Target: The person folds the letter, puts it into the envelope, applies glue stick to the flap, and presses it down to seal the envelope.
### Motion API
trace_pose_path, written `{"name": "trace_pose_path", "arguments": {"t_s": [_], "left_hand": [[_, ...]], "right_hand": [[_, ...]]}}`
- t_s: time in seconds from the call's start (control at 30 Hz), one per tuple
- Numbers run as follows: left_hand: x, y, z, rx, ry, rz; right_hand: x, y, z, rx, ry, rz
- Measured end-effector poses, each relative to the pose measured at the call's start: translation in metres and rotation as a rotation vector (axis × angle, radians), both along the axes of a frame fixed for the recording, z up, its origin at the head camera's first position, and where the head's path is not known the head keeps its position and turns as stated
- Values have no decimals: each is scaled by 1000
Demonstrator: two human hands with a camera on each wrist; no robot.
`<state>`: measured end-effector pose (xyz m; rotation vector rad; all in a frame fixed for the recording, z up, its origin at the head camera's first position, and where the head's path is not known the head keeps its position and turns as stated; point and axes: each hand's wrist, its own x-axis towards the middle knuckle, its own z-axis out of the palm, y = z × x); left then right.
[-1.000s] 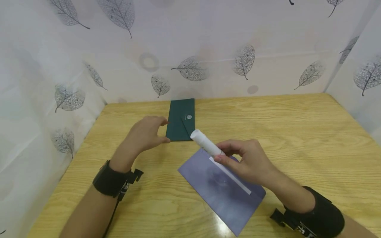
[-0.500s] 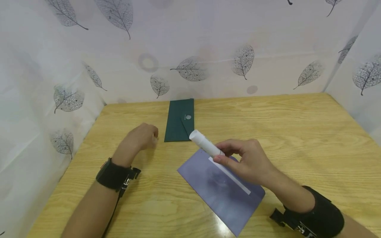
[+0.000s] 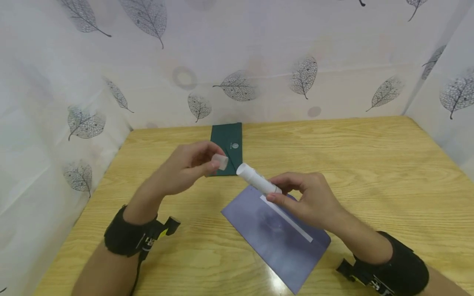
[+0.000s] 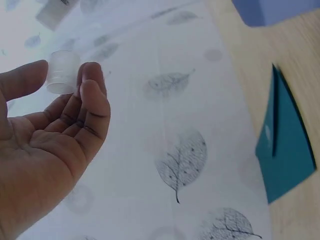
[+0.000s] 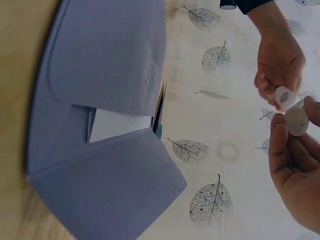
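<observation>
My left hand [image 3: 181, 170] pinches a small translucent cap [image 3: 221, 161] between thumb and fingers, in front of the green envelope [image 3: 223, 137]. The same cap [image 4: 63, 72] shows clear in the left wrist view. Just to its right, my right hand [image 3: 312, 199] holds a white glue stick [image 3: 259, 181], tilted with its tip up toward the cap. Cap and stick are apart. Beneath the stick, a purple envelope [image 3: 264, 234] lies slanted on the table, crossed by a white strip [image 3: 286, 218]. In the right wrist view its flap [image 5: 112, 190] is folded open, with white paper [image 5: 117, 126] showing inside.
The wooden table [image 3: 355, 164] ends at a white leaf-print cloth [image 3: 266, 49] behind and at both sides. The green envelope lies flat near the back edge. Black straps with small cameras sit on both wrists.
My left hand first drew back leftward with fingers turned down, then came forward and right, its cap now in plain sight. My right hand and the glue stick have stayed almost still.
</observation>
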<state>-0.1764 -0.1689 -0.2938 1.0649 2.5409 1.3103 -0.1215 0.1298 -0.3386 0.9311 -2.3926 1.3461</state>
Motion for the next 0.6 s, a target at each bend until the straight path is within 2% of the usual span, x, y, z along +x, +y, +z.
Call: {"name": "trace_pose_path", "arguments": {"t_s": [0.13, 0.33, 0.47, 0.6], "left_hand": [[13, 10, 7, 87, -24, -49], [24, 19, 10, 111, -91, -82], [28, 24, 10, 110, -74, -78], [30, 30, 7, 114, -26, -71]], "right_hand": [[0, 1, 0, 7, -8, -7], [0, 1, 1, 14, -1, -9], [-1, 2, 0, 1, 49, -12], [0, 2, 1, -3, 107, -13]]}}
